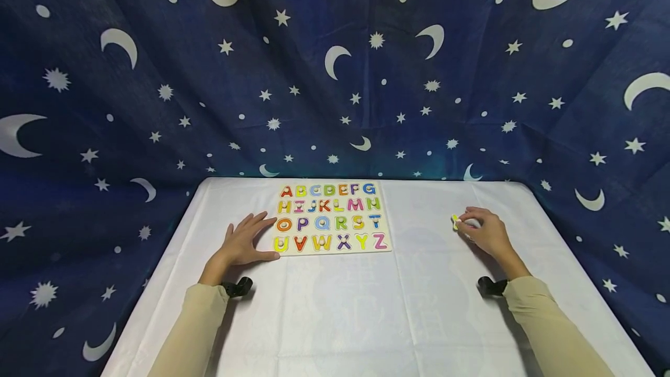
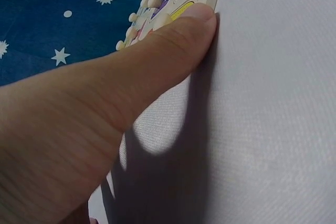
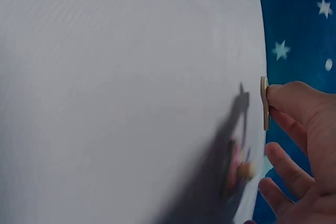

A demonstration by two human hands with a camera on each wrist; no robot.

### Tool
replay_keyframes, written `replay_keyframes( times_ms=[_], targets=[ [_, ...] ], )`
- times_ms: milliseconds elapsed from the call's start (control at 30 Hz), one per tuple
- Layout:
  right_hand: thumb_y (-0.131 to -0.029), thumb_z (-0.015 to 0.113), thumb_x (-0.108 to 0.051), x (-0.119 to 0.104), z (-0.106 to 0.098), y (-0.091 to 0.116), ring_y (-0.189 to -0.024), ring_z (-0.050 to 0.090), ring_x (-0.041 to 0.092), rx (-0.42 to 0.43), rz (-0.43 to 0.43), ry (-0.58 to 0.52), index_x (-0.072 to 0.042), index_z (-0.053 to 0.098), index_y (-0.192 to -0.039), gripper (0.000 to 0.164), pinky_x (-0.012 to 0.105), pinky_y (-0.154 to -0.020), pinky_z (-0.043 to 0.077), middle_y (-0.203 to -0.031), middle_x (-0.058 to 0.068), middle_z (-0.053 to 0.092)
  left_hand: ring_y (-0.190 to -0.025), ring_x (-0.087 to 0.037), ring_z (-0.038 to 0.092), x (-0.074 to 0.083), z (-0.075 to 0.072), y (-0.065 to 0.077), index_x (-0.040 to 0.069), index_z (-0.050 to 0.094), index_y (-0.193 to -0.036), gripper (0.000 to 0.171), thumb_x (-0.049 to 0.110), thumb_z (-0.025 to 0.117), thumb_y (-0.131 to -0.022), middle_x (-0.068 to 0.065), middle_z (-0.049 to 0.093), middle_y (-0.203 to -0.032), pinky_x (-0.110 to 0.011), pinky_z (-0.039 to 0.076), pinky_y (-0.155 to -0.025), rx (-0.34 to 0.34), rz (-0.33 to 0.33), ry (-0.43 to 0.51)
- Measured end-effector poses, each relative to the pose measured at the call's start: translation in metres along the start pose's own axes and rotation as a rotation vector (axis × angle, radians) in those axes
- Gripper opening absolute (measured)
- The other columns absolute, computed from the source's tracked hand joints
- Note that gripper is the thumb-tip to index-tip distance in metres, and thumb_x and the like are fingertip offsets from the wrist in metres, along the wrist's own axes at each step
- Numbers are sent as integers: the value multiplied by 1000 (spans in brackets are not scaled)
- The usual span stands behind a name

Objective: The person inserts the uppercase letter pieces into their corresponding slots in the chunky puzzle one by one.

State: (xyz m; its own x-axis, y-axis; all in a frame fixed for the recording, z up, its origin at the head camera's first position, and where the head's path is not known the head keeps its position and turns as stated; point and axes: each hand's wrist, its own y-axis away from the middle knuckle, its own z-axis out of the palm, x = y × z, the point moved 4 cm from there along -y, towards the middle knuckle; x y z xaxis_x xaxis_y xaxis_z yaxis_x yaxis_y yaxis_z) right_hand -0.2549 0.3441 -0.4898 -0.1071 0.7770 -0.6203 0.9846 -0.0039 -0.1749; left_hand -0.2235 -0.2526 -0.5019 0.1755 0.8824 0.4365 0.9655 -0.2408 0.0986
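Note:
My left hand is at the left side of a wooden alphabet puzzle board, fingers spread. Its thumb touches the board's near left corner, and a fingertip meets the left edge higher up. Rows of coloured letters fill the board, many with small round knobs. Away to the right, my right hand pinches a yellow letter puzzle piece between thumb and finger. In the right wrist view this piece shows edge-on, the other fingers loosely bent. Below it is a blurred pink knobbed piece, hidden by the hand in the head view.
A white cloth covers the table. Behind it hangs a dark blue curtain with moons and stars, meeting the table's far edge. Black wrist cameras sit under both forearms, close over the cloth.

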Motion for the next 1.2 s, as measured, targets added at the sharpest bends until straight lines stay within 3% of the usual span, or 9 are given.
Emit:
replay_keyframes(
  times_ms=[333,733,1000,1200],
  targets=[
    [-84,84,-7,-66,47,-9,-127,54,50,-28,-204,-113,-2,77,-96,14,65,-108,37,-131,27,65,-153,-46,16,-3,0,-1,21,46,-156,101,62,85,-72,-15,30,-166,-79,0,-114,4,5,-3],
    [-84,85,-15,-150,101,2,-136,45,45,-158,-246,-146,-12,77,-91,10,65,-113,32,-139,21,61,-154,-45,16,-1,0,0,21,46,-156,100,60,86,-72,-15,30,-166,-79,0,-114,-4,4,-1],
    [-83,84,-14,-175,121,10,-138,42,47,-184,-327,-128,-15,77,-86,8,70,-110,32,-140,23,59,-154,-45,16,-1,1,-2,21,46,-155,101,61,86,-72,-15,30,-167,-79,0,-114,-2,2,2],
    [-80,86,-14,-176,134,16,-140,39,47,-190,-307,-89,-17,78,-83,9,71,-109,31,-141,20,59,-154,-45,16,-1,0,0,21,46,-155,100,60,86,-73,-14,30,-167,-78,0,-114,-4,7,-1]
  ],
)
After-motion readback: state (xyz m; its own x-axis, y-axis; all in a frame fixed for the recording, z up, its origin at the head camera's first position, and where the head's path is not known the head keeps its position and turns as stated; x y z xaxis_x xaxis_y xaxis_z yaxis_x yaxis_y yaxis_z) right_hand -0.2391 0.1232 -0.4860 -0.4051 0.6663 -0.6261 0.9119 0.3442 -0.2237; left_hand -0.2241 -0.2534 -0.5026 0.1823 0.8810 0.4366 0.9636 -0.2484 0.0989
